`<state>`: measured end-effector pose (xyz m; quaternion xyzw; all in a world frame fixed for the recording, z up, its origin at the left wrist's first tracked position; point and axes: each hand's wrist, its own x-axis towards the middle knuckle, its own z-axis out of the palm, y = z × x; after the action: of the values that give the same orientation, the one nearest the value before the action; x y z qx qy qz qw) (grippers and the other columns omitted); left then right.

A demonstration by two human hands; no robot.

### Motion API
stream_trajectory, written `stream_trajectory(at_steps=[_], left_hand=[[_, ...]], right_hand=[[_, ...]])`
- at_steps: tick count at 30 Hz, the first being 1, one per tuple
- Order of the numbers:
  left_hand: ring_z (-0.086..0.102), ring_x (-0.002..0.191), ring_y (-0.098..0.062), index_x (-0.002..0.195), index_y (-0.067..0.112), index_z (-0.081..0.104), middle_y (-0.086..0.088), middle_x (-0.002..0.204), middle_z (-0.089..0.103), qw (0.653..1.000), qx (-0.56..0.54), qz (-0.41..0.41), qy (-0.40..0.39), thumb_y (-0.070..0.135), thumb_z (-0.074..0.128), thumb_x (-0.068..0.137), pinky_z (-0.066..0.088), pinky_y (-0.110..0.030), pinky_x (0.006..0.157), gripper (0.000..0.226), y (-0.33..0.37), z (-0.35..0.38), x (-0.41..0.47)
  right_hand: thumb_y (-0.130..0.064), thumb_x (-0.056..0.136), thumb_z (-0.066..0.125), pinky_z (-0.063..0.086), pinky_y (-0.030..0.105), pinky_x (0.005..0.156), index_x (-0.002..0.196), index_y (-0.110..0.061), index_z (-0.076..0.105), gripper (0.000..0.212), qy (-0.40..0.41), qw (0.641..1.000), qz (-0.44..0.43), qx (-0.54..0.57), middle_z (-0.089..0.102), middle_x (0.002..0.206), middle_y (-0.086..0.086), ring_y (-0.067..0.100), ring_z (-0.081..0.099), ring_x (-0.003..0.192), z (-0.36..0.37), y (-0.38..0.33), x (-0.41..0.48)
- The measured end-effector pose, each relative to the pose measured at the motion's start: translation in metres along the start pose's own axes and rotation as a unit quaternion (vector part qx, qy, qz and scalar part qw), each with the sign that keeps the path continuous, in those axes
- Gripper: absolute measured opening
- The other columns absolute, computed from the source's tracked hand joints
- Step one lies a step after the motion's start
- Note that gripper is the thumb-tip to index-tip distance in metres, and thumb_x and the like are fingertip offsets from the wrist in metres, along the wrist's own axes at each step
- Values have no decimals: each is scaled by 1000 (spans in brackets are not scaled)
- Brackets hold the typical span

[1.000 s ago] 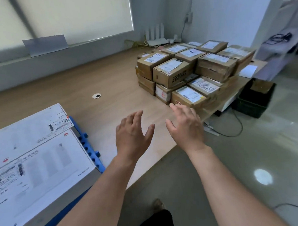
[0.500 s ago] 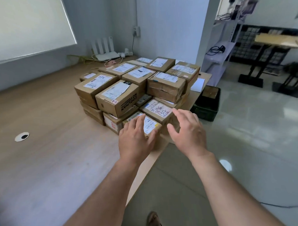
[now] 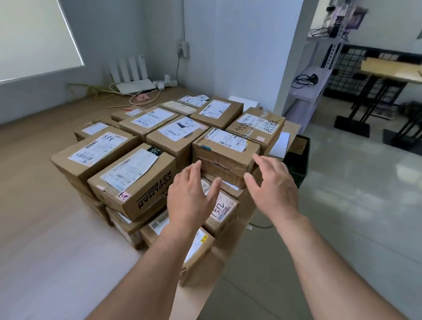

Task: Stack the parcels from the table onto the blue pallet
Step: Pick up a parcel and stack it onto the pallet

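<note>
Our left grip (image 3: 189, 199) and our right grip (image 3: 273, 188) hang side by side over the near edge of the stack of parcels (image 3: 175, 134). Both are released, with fingers straight and a little spread and nothing held. Between the two grips, just beyond the fingertips, the taped parcel (image 3: 226, 154) sits on the top layer with a white label on its lid. The left grip's fingertips reach its near left corner and the right grip's its near right corner, but we cannot tell whether either touches the cardboard. Just left of the left grip lies the COOLMAN parcel (image 3: 139, 186), also on the top layer. Under the gap between the grips, one layer down, is the parcel marked 1512 (image 3: 222, 211). Beneath our left forearm another low parcel (image 3: 199, 253) lies at the counter's edge. All of them rest on the wooden counter (image 3: 39, 213), which stretches away left of the left grip. Right of the right grip, down on the floor, stands a dark crate (image 3: 300, 154). Far beyond the grips, at the counter's back, lies a white router (image 3: 135, 87).
</note>
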<state>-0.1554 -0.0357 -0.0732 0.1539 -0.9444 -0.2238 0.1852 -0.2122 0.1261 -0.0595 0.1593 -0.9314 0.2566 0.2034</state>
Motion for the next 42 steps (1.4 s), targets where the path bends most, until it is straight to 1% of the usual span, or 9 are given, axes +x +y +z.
stream_trajectory(at_steps=[6, 13, 20, 24, 28, 31, 34, 39, 42], left_hand=[[32, 136, -18, 150, 18, 21, -1, 150, 35, 999, -3, -38, -20, 62, 34, 93, 32, -33, 107, 74, 9, 24, 25], [28, 138, -19, 151, 15, 14, -4, 152, 31, 993, -15, -113, -29, 63, 33, 92, 32, -33, 107, 79, 35, 48, 47], [27, 140, -20, 152, 14, 14, -5, 153, 31, 968, -57, -242, -25, 69, 35, 87, 29, -37, 110, 87, 76, 78, 69], [48, 122, -19, 137, 23, 35, 0, 134, 52, 948, -113, -297, -6, 71, 42, 84, 44, -39, 96, 72, 90, 99, 79], [51, 121, -18, 139, 31, 31, 9, 134, 53, 923, -180, -340, 13, 57, 53, 88, 43, -35, 94, 61, 106, 112, 78], [48, 119, -12, 147, 30, 22, 16, 133, 46, 894, -269, -356, 39, 46, 54, 92, 40, -26, 88, 65, 110, 118, 69], [51, 121, -14, 149, 38, 15, 8, 143, 46, 873, -335, -351, 54, 47, 57, 90, 51, -27, 82, 73, 105, 127, 56], [50, 125, -11, 141, 61, 7, 5, 142, 46, 869, -365, -329, 60, 63, 65, 72, 44, -45, 103, 90, 116, 134, 34], [50, 125, -9, 142, 58, 11, 9, 139, 50, 875, -370, -305, 69, 47, 63, 83, 42, -44, 105, 79, 122, 134, 30]], right_hand=[[-32, 94, 55, 34, 34, 105, 140, -17, 48, 49, -56, 998, 29, 12, 51, 137, 6, 24, 43, 127, 16, 30, 31], [-36, 97, 48, 36, 34, 103, 145, -20, 40, 51, -141, 988, 30, 56, 45, 140, 6, 23, 41, 129, 34, 71, 74], [-41, 98, 43, 34, 32, 105, 148, -16, 33, 57, -213, 972, -3, 97, 43, 144, 5, 19, 42, 131, 45, 111, 108], [-42, 98, 42, 37, 34, 104, 149, -14, 30, 59, -241, 961, -45, 125, 42, 145, 4, 19, 45, 129, 50, 127, 117], [-43, 98, 40, 38, 34, 101, 149, -12, 29, 60, -270, 950, -80, 136, 44, 144, 7, 21, 47, 127, 52, 142, 123], [-44, 99, 38, 37, 34, 103, 149, -12, 29, 60, -286, 943, -97, 140, 43, 146, 7, 22, 42, 132, 51, 152, 128], [-47, 99, 37, 36, 34, 104, 149, -16, 32, 59, -304, 934, -97, 161, 43, 147, 5, 21, 40, 134, 54, 160, 133], [-53, 97, 34, 35, 34, 104, 144, -21, 41, 58, -362, 894, -51, 258, 50, 142, 5, 24, 44, 131, 59, 168, 138], [-53, 97, 37, 38, 35, 100, 138, -23, 47, 52, -380, 875, -35, 298, 55, 135, 5, 24, 48, 125, 59, 169, 142]])
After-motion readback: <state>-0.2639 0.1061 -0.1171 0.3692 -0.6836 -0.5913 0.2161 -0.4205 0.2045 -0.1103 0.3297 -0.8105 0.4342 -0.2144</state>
